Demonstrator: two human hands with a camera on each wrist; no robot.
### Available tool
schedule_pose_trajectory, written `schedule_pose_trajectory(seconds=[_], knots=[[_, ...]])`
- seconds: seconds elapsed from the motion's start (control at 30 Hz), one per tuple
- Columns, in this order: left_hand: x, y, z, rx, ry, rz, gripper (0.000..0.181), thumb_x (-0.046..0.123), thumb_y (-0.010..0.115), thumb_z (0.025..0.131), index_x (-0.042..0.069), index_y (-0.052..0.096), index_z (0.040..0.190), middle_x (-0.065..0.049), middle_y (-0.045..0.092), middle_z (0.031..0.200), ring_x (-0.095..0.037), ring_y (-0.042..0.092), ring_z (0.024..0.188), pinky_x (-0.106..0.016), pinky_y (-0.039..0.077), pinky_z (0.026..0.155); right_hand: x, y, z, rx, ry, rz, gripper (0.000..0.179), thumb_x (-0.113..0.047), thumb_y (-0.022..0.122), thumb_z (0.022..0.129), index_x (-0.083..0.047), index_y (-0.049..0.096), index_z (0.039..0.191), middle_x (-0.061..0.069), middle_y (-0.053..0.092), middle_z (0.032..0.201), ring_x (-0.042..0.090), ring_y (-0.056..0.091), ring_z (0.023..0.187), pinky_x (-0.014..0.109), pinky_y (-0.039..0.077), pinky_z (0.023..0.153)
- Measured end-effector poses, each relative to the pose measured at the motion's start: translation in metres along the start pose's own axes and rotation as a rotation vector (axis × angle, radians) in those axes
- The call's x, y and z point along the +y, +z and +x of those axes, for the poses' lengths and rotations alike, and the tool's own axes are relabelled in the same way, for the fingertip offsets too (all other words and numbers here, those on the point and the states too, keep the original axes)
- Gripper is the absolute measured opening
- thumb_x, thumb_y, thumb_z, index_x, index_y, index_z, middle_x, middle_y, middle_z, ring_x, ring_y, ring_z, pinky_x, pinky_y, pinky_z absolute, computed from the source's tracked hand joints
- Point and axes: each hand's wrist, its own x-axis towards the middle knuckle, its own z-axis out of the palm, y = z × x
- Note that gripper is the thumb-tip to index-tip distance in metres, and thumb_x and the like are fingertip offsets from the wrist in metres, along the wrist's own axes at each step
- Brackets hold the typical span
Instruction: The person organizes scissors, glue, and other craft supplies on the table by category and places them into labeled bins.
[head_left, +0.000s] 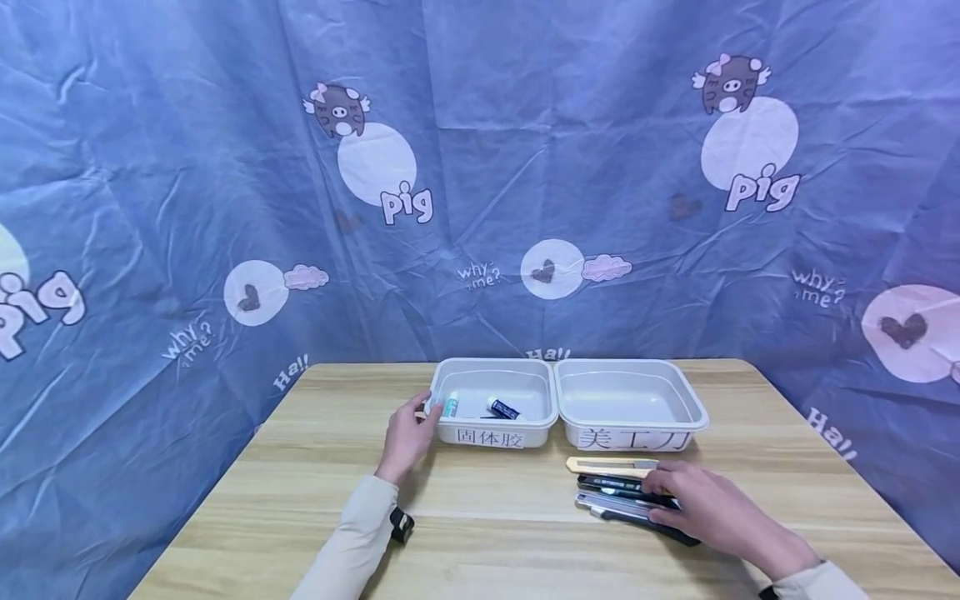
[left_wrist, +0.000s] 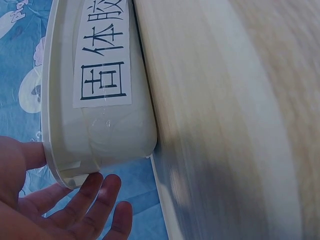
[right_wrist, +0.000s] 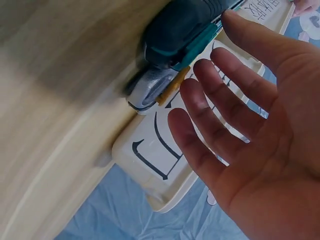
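Note:
My left hand (head_left: 408,437) holds the left end of a white plastic box (head_left: 495,435), thumb at the rim and fingers beneath it in the left wrist view. Inside that box lie a dark blue glue stick (head_left: 504,408) and a white-and-teal one (head_left: 451,407). Over the right ends of several utility knives hovers my right hand (head_left: 701,504), its fingers spread and loosely extended. The row includes a yellow knife (head_left: 609,465) at the back and a black-and-grey one (head_left: 633,517) in front. Up close, a dark teal knife end (right_wrist: 175,37) lies near the right thumb.
A second white box (head_left: 632,437) with a printed label stands against the first one's right side. Both rest near the far edge of the wooden table (head_left: 495,533). Behind them hangs a blue patterned cloth (head_left: 480,167).

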Motion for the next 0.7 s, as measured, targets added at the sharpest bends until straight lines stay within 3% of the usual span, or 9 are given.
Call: schedule_pose_trajectory(seconds=[0.17,0.4,0.7], knots=[[0.0,0.0009,0.0016,-0.004,0.007,-0.006,0.049,0.022,0.066,0.1,-0.002,0.057,0.141,-0.026,0.069,0.119,-0.02,0.066,0.08,-0.031,0.053,0.068,-0.0008,0.0015,-0.0012,-0.014,-0.02,0.037,0.018,-0.025,0.086,0.08,-0.029,0.071,0.089,-0.018,0.059,0.089,-0.004,0.052,0.073,0.029,0.047,0.058],[-0.0014,0.0015,0.0003,0.003,0.009,0.001,0.048,0.022,0.066,0.1,-0.002,0.058,0.14,-0.026,0.069,0.118,-0.02,0.066,0.079,-0.031,0.052,0.068,-0.0041,0.0012,-0.0029,-0.118,0.019,0.092,0.02,-0.025,0.087,0.079,-0.027,0.072,0.092,-0.02,0.058,0.091,-0.006,0.051,0.077,0.029,0.049,0.062],[-0.0044,0.0018,0.0006,-0.002,0.005,0.002,0.048,0.022,0.065,0.1,-0.002,0.058,0.141,-0.025,0.069,0.118,-0.02,0.066,0.078,-0.031,0.053,0.068,-0.0053,0.0038,-0.0073,-0.065,-0.027,0.064,0.028,-0.02,0.09,0.074,-0.028,0.07,0.092,-0.018,0.057,0.092,-0.003,0.053,0.079,0.03,0.05,0.063]])
